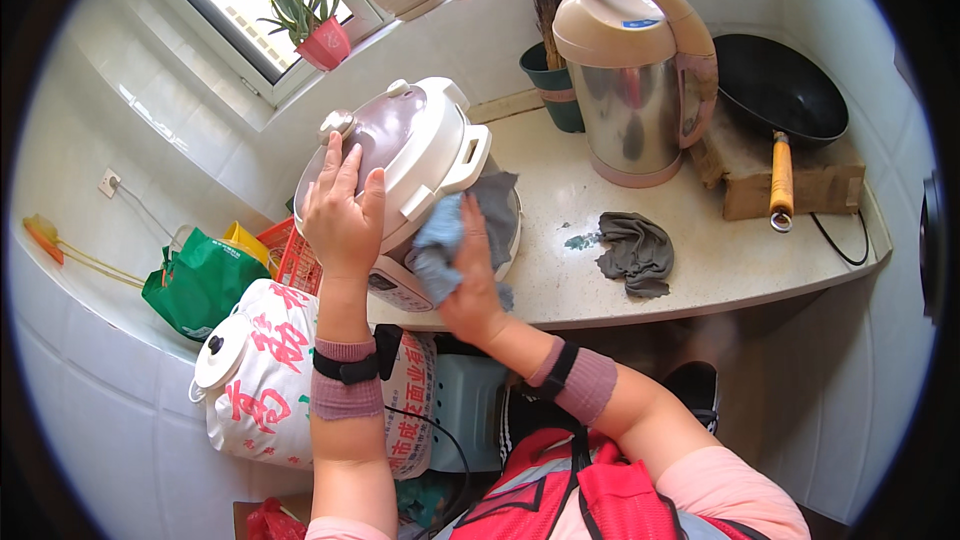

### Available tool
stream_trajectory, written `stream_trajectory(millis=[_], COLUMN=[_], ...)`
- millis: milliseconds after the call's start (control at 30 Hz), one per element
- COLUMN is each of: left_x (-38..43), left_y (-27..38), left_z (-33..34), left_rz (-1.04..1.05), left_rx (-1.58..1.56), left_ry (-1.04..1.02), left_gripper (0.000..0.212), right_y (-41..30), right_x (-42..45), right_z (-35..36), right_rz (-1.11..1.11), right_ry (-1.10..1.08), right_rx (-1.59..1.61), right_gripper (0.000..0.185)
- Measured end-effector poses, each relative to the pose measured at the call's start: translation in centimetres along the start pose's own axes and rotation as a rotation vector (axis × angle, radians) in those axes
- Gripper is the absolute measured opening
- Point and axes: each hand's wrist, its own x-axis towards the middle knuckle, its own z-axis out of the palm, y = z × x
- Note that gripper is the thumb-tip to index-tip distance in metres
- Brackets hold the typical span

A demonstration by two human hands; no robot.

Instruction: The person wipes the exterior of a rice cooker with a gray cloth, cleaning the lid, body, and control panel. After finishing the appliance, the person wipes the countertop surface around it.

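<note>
A white electric pressure cooker with a mauve lid centre stands tilted in the picture on the counter's left part. My left hand lies on its lid, fingers spread just below the round knob. With my right hand I press a light blue cloth against the cooker's side, near the control panel. A grey cloth piece shows behind that hand, at the cooker's side; whether it is a separate cloth I cannot tell. On the counter to the right lies a crumpled dark grey cloth.
A soymilk maker and a green pot with a brush stand at the counter's back. A black wok rests on a cardboard box. Left and below are a red basket, green bag and white sack.
</note>
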Motion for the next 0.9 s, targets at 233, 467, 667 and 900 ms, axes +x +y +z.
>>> stream_trajectory(millis=[233,467,667,900], left_x=[0.1,0.1,0.1,0.0], left_y=[0.1,0.3,-0.1,0.0], left_z=[0.5,0.5,0.8,0.3], left_rz=[0.010,-0.002,0.016,0.013], left_rx=[-0.025,0.005,-0.009,0.013], left_ry=[0.017,0.026,0.015,0.010], left_gripper=[0.047,0.047,0.046,0.046], right_y=[5.2,4.1,1.6,4.4], right_x=[-4.4,-5.6,-2.6,-10.1], right_z=[2.0,2.3,4.3,2.4], right_rz=[-0.016,0.196,-0.152,0.110], right_ry=[-0.010,0.049,-0.123,-0.075], right_rx=[-0.306,-0.191,-0.358,-0.357], right_gripper=[0.065,0.064,0.059,0.047])
